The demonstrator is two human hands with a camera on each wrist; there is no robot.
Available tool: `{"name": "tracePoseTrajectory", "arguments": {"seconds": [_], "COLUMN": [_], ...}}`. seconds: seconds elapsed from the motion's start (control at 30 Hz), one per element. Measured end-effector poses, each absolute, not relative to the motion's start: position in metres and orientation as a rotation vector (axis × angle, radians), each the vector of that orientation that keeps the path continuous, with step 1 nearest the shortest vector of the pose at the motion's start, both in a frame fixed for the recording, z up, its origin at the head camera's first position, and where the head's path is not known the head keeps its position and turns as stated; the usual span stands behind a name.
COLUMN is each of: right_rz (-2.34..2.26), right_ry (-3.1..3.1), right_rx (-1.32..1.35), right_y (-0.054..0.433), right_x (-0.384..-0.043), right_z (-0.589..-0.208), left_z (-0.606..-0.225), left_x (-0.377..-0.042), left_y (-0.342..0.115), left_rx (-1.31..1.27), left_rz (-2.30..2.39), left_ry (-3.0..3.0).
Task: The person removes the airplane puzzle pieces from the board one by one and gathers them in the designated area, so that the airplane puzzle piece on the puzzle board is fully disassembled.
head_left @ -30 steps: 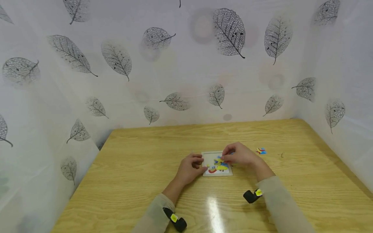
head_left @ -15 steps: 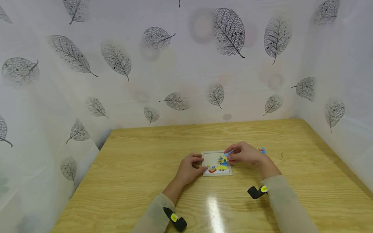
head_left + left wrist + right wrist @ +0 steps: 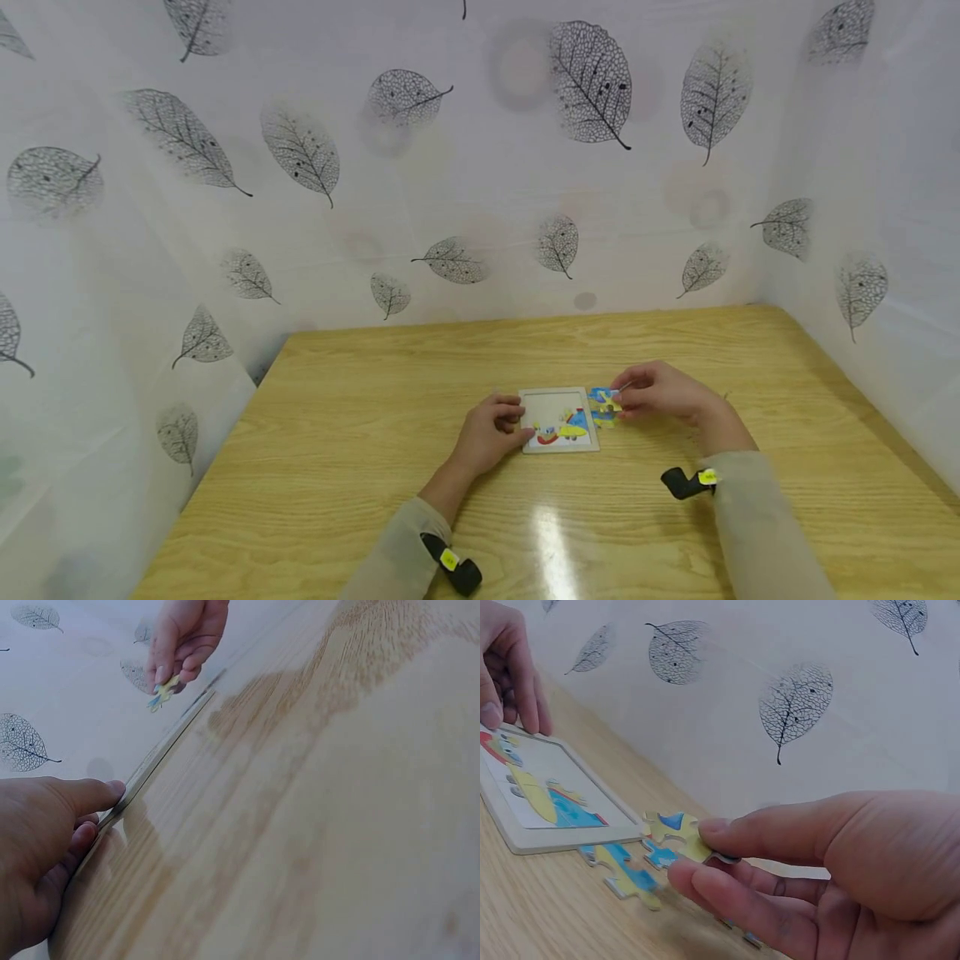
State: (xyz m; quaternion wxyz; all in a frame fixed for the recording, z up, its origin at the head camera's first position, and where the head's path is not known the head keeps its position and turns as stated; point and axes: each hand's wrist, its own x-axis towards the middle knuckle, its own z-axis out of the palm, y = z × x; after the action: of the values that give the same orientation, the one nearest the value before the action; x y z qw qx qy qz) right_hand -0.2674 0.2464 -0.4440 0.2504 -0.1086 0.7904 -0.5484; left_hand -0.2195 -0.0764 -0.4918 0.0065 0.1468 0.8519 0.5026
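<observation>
Puzzle piece (image 3: 163,694), yellow with blue: raised just beyond the right rim of the puzzle frame (image 3: 574,837), on the side toward the right edge of the surface. Whether a blue part seen behind it belongs to it or to another piece: not clear.

Grip, right hand (image 3: 667,392): pinching the piece between thumb and bent fingers. Left hand (image 3: 483,433): gripping the frame's left rim, thumb over it near the near-left corner, fingers bent against the side.

Frame: flat, partly filled. Coloured sections run along its near side; the far-left area shows pale. Second piece (image 3: 630,879), yellow and blue, lies at the frame's right rim. Slivers under the right fingers suggest a further piece, mostly hidden.

Step in hand (judgement): one jigsaw piece being handled beside a steadied, part-filled frame. Whether it is going in or coming out, these views do not settle. Next move would call for a light pinch, the piece turned level and clear of its loose neighbours, and the frame kept braced.

Carrier: wooden table surface (image 3: 322,433); frame sits roughly midway between left and right edges, well in from the far corners. Beyond the far edge, leaf-print curtain (image 3: 480,183).
</observation>
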Motion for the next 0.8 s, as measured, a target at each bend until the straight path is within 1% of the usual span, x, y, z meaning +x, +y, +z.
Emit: {"name": "tracePoseTrajectory", "arguments": {"seconds": [0.37,0.8], "right_rz": [-1.446,-1.257], "right_ry": [2.183,2.344], "right_rx": [-0.225,-0.104], "right_y": [0.269,0.268], "right_x": [-0.263,-0.259], "right_z": [-0.439,-0.438], "left_z": [-0.492,-0.492], "left_x": [-0.221,-0.220], "left_y": [-0.076,-0.076], "left_rx": [0.464,0.450], "left_rz": [1.561,1.562], "left_ry": [2.673,2.669]}}
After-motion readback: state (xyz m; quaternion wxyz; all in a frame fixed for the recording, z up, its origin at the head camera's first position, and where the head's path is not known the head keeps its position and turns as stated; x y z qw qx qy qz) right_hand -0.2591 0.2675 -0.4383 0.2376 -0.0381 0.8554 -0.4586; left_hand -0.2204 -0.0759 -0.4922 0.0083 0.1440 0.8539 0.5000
